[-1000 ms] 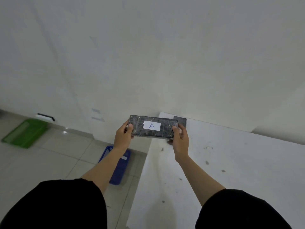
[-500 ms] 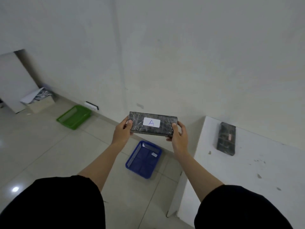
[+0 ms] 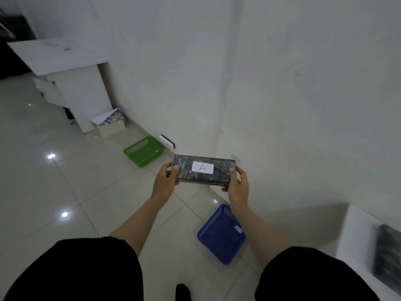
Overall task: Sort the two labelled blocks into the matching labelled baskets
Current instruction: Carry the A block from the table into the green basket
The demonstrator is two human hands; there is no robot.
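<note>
I hold a dark wrapped block (image 3: 186, 170) flat in front of me, its white label reading "A" facing up. My left hand (image 3: 165, 180) grips its left end and my right hand (image 3: 238, 185) grips its right end. A blue basket (image 3: 221, 234) with a small white label sits on the floor below my right forearm. Farther off, a green basket (image 3: 143, 151) stands on the floor by the wall, left of the block. The second dark block (image 3: 388, 257) lies on the white table (image 3: 355, 240) at the right edge, blurred, its label not readable.
A white desk (image 3: 65, 68) stands against the wall at far left, with a cardboard box of papers (image 3: 109, 124) beside it. A power strip (image 3: 167, 141) lies by the wall behind the green basket. The floor is glossy tile. A dark shoe tip (image 3: 182, 292) shows at the bottom.
My view has swung left, away from the table. The block A stays held in both hands. The baskets and the table with the second block have shifted right in the frame.
</note>
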